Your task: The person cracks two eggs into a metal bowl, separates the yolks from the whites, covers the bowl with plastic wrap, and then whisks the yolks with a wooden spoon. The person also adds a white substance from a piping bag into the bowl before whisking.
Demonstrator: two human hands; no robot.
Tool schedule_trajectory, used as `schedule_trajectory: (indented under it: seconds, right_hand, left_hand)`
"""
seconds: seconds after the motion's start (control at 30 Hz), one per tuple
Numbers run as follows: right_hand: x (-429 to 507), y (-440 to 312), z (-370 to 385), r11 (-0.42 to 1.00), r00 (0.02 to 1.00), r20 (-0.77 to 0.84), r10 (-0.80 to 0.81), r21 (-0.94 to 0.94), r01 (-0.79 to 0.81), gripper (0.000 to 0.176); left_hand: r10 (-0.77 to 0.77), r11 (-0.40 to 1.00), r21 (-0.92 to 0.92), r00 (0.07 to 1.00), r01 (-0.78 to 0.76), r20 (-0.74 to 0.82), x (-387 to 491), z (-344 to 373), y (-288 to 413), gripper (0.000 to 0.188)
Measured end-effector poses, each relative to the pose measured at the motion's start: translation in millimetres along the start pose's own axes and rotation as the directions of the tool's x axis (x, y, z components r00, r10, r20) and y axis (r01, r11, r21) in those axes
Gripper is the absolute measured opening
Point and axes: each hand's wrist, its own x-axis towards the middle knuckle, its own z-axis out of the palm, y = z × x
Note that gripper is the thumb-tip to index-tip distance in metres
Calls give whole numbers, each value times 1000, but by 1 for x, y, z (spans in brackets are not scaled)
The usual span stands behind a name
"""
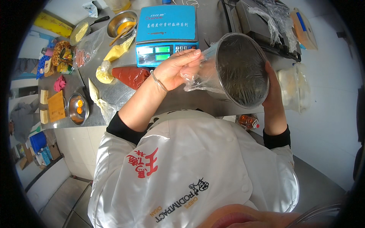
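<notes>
A deep round container point(218, 74) is tilted between my hands, its wide mouth turned toward me. Wrinkled clear plastic film point(242, 71) stretches across the mouth and gathers at the left side. Fingers of my left hand point(176, 68) pinch that loose gathered film point(191, 82) beside the rim. My right hand point(273, 88) supports the container from its right side, with most of the fingers hidden behind it. What is inside cannot be made out through the film.
A blue digital scale point(166, 25) stands ahead on the steel table point(114, 85). Left lie a red-brown filled bag point(131, 76), yellow piping bags point(118, 50), a bowl with egg yolks point(78, 109) and a wooden board point(56, 107). Dark metal equipment point(253, 25) is at back right.
</notes>
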Motion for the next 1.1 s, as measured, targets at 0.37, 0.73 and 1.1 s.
schedule_trajectory:
  seconds: [0.37,0.73,1.1]
  right_hand:
    - [0,6,-9,999,998,-63,27,39,-25,59]
    - [0,-10,-3,995,988,-139,-73,53,81,59]
    - [9,-7,-3,989,985,-111,-128,63,136,56]
  left_hand:
    - [105,970,-226,993,-90,58,1,-15,-18,15]
    - [165,986,-52,977,-159,133,1,-47,-39,32]
    - [-12,994,-111,999,17,46,11,-31,-39,33]
